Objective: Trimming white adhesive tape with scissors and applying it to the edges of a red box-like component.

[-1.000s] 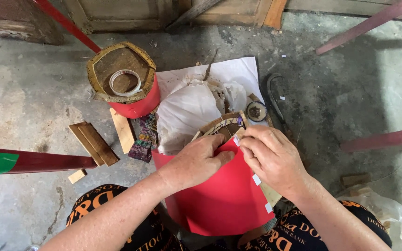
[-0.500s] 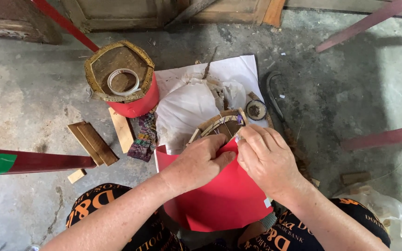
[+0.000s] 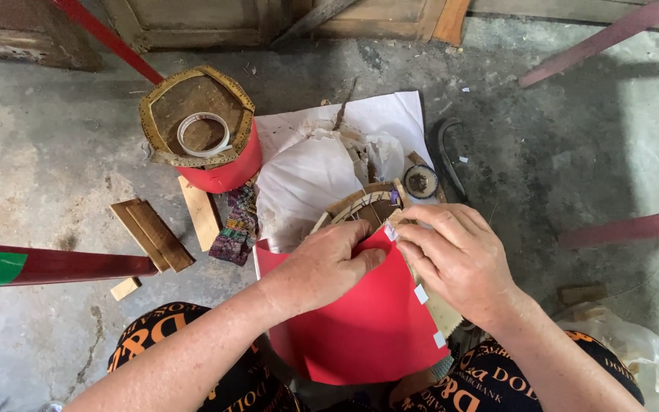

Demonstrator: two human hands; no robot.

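Note:
A sheet of red paper [image 3: 368,320] lies wrapped over a curved wooden frame [image 3: 360,206] on my lap. My left hand [image 3: 322,263] presses flat on the red paper near its top edge. My right hand [image 3: 455,255] pinches the paper's upper right corner against the frame's rim. Small white tape pieces [image 3: 421,294] sit along the paper's right edge. The lower part of the frame is hidden under the paper.
A finished red drum-shaped piece [image 3: 204,133] with a tape roll [image 3: 202,131] inside stands on the concrete floor. Wooden strips [image 3: 154,233], a patterned cloth [image 3: 236,225], white paper [image 3: 322,164], a small round tin [image 3: 421,181], red poles [image 3: 55,263] and a plastic bag [image 3: 634,343] lie around.
Both hands have shifted slightly along the top edge of the red paper, pressing it onto the frame. The paper sits a little more to the right.

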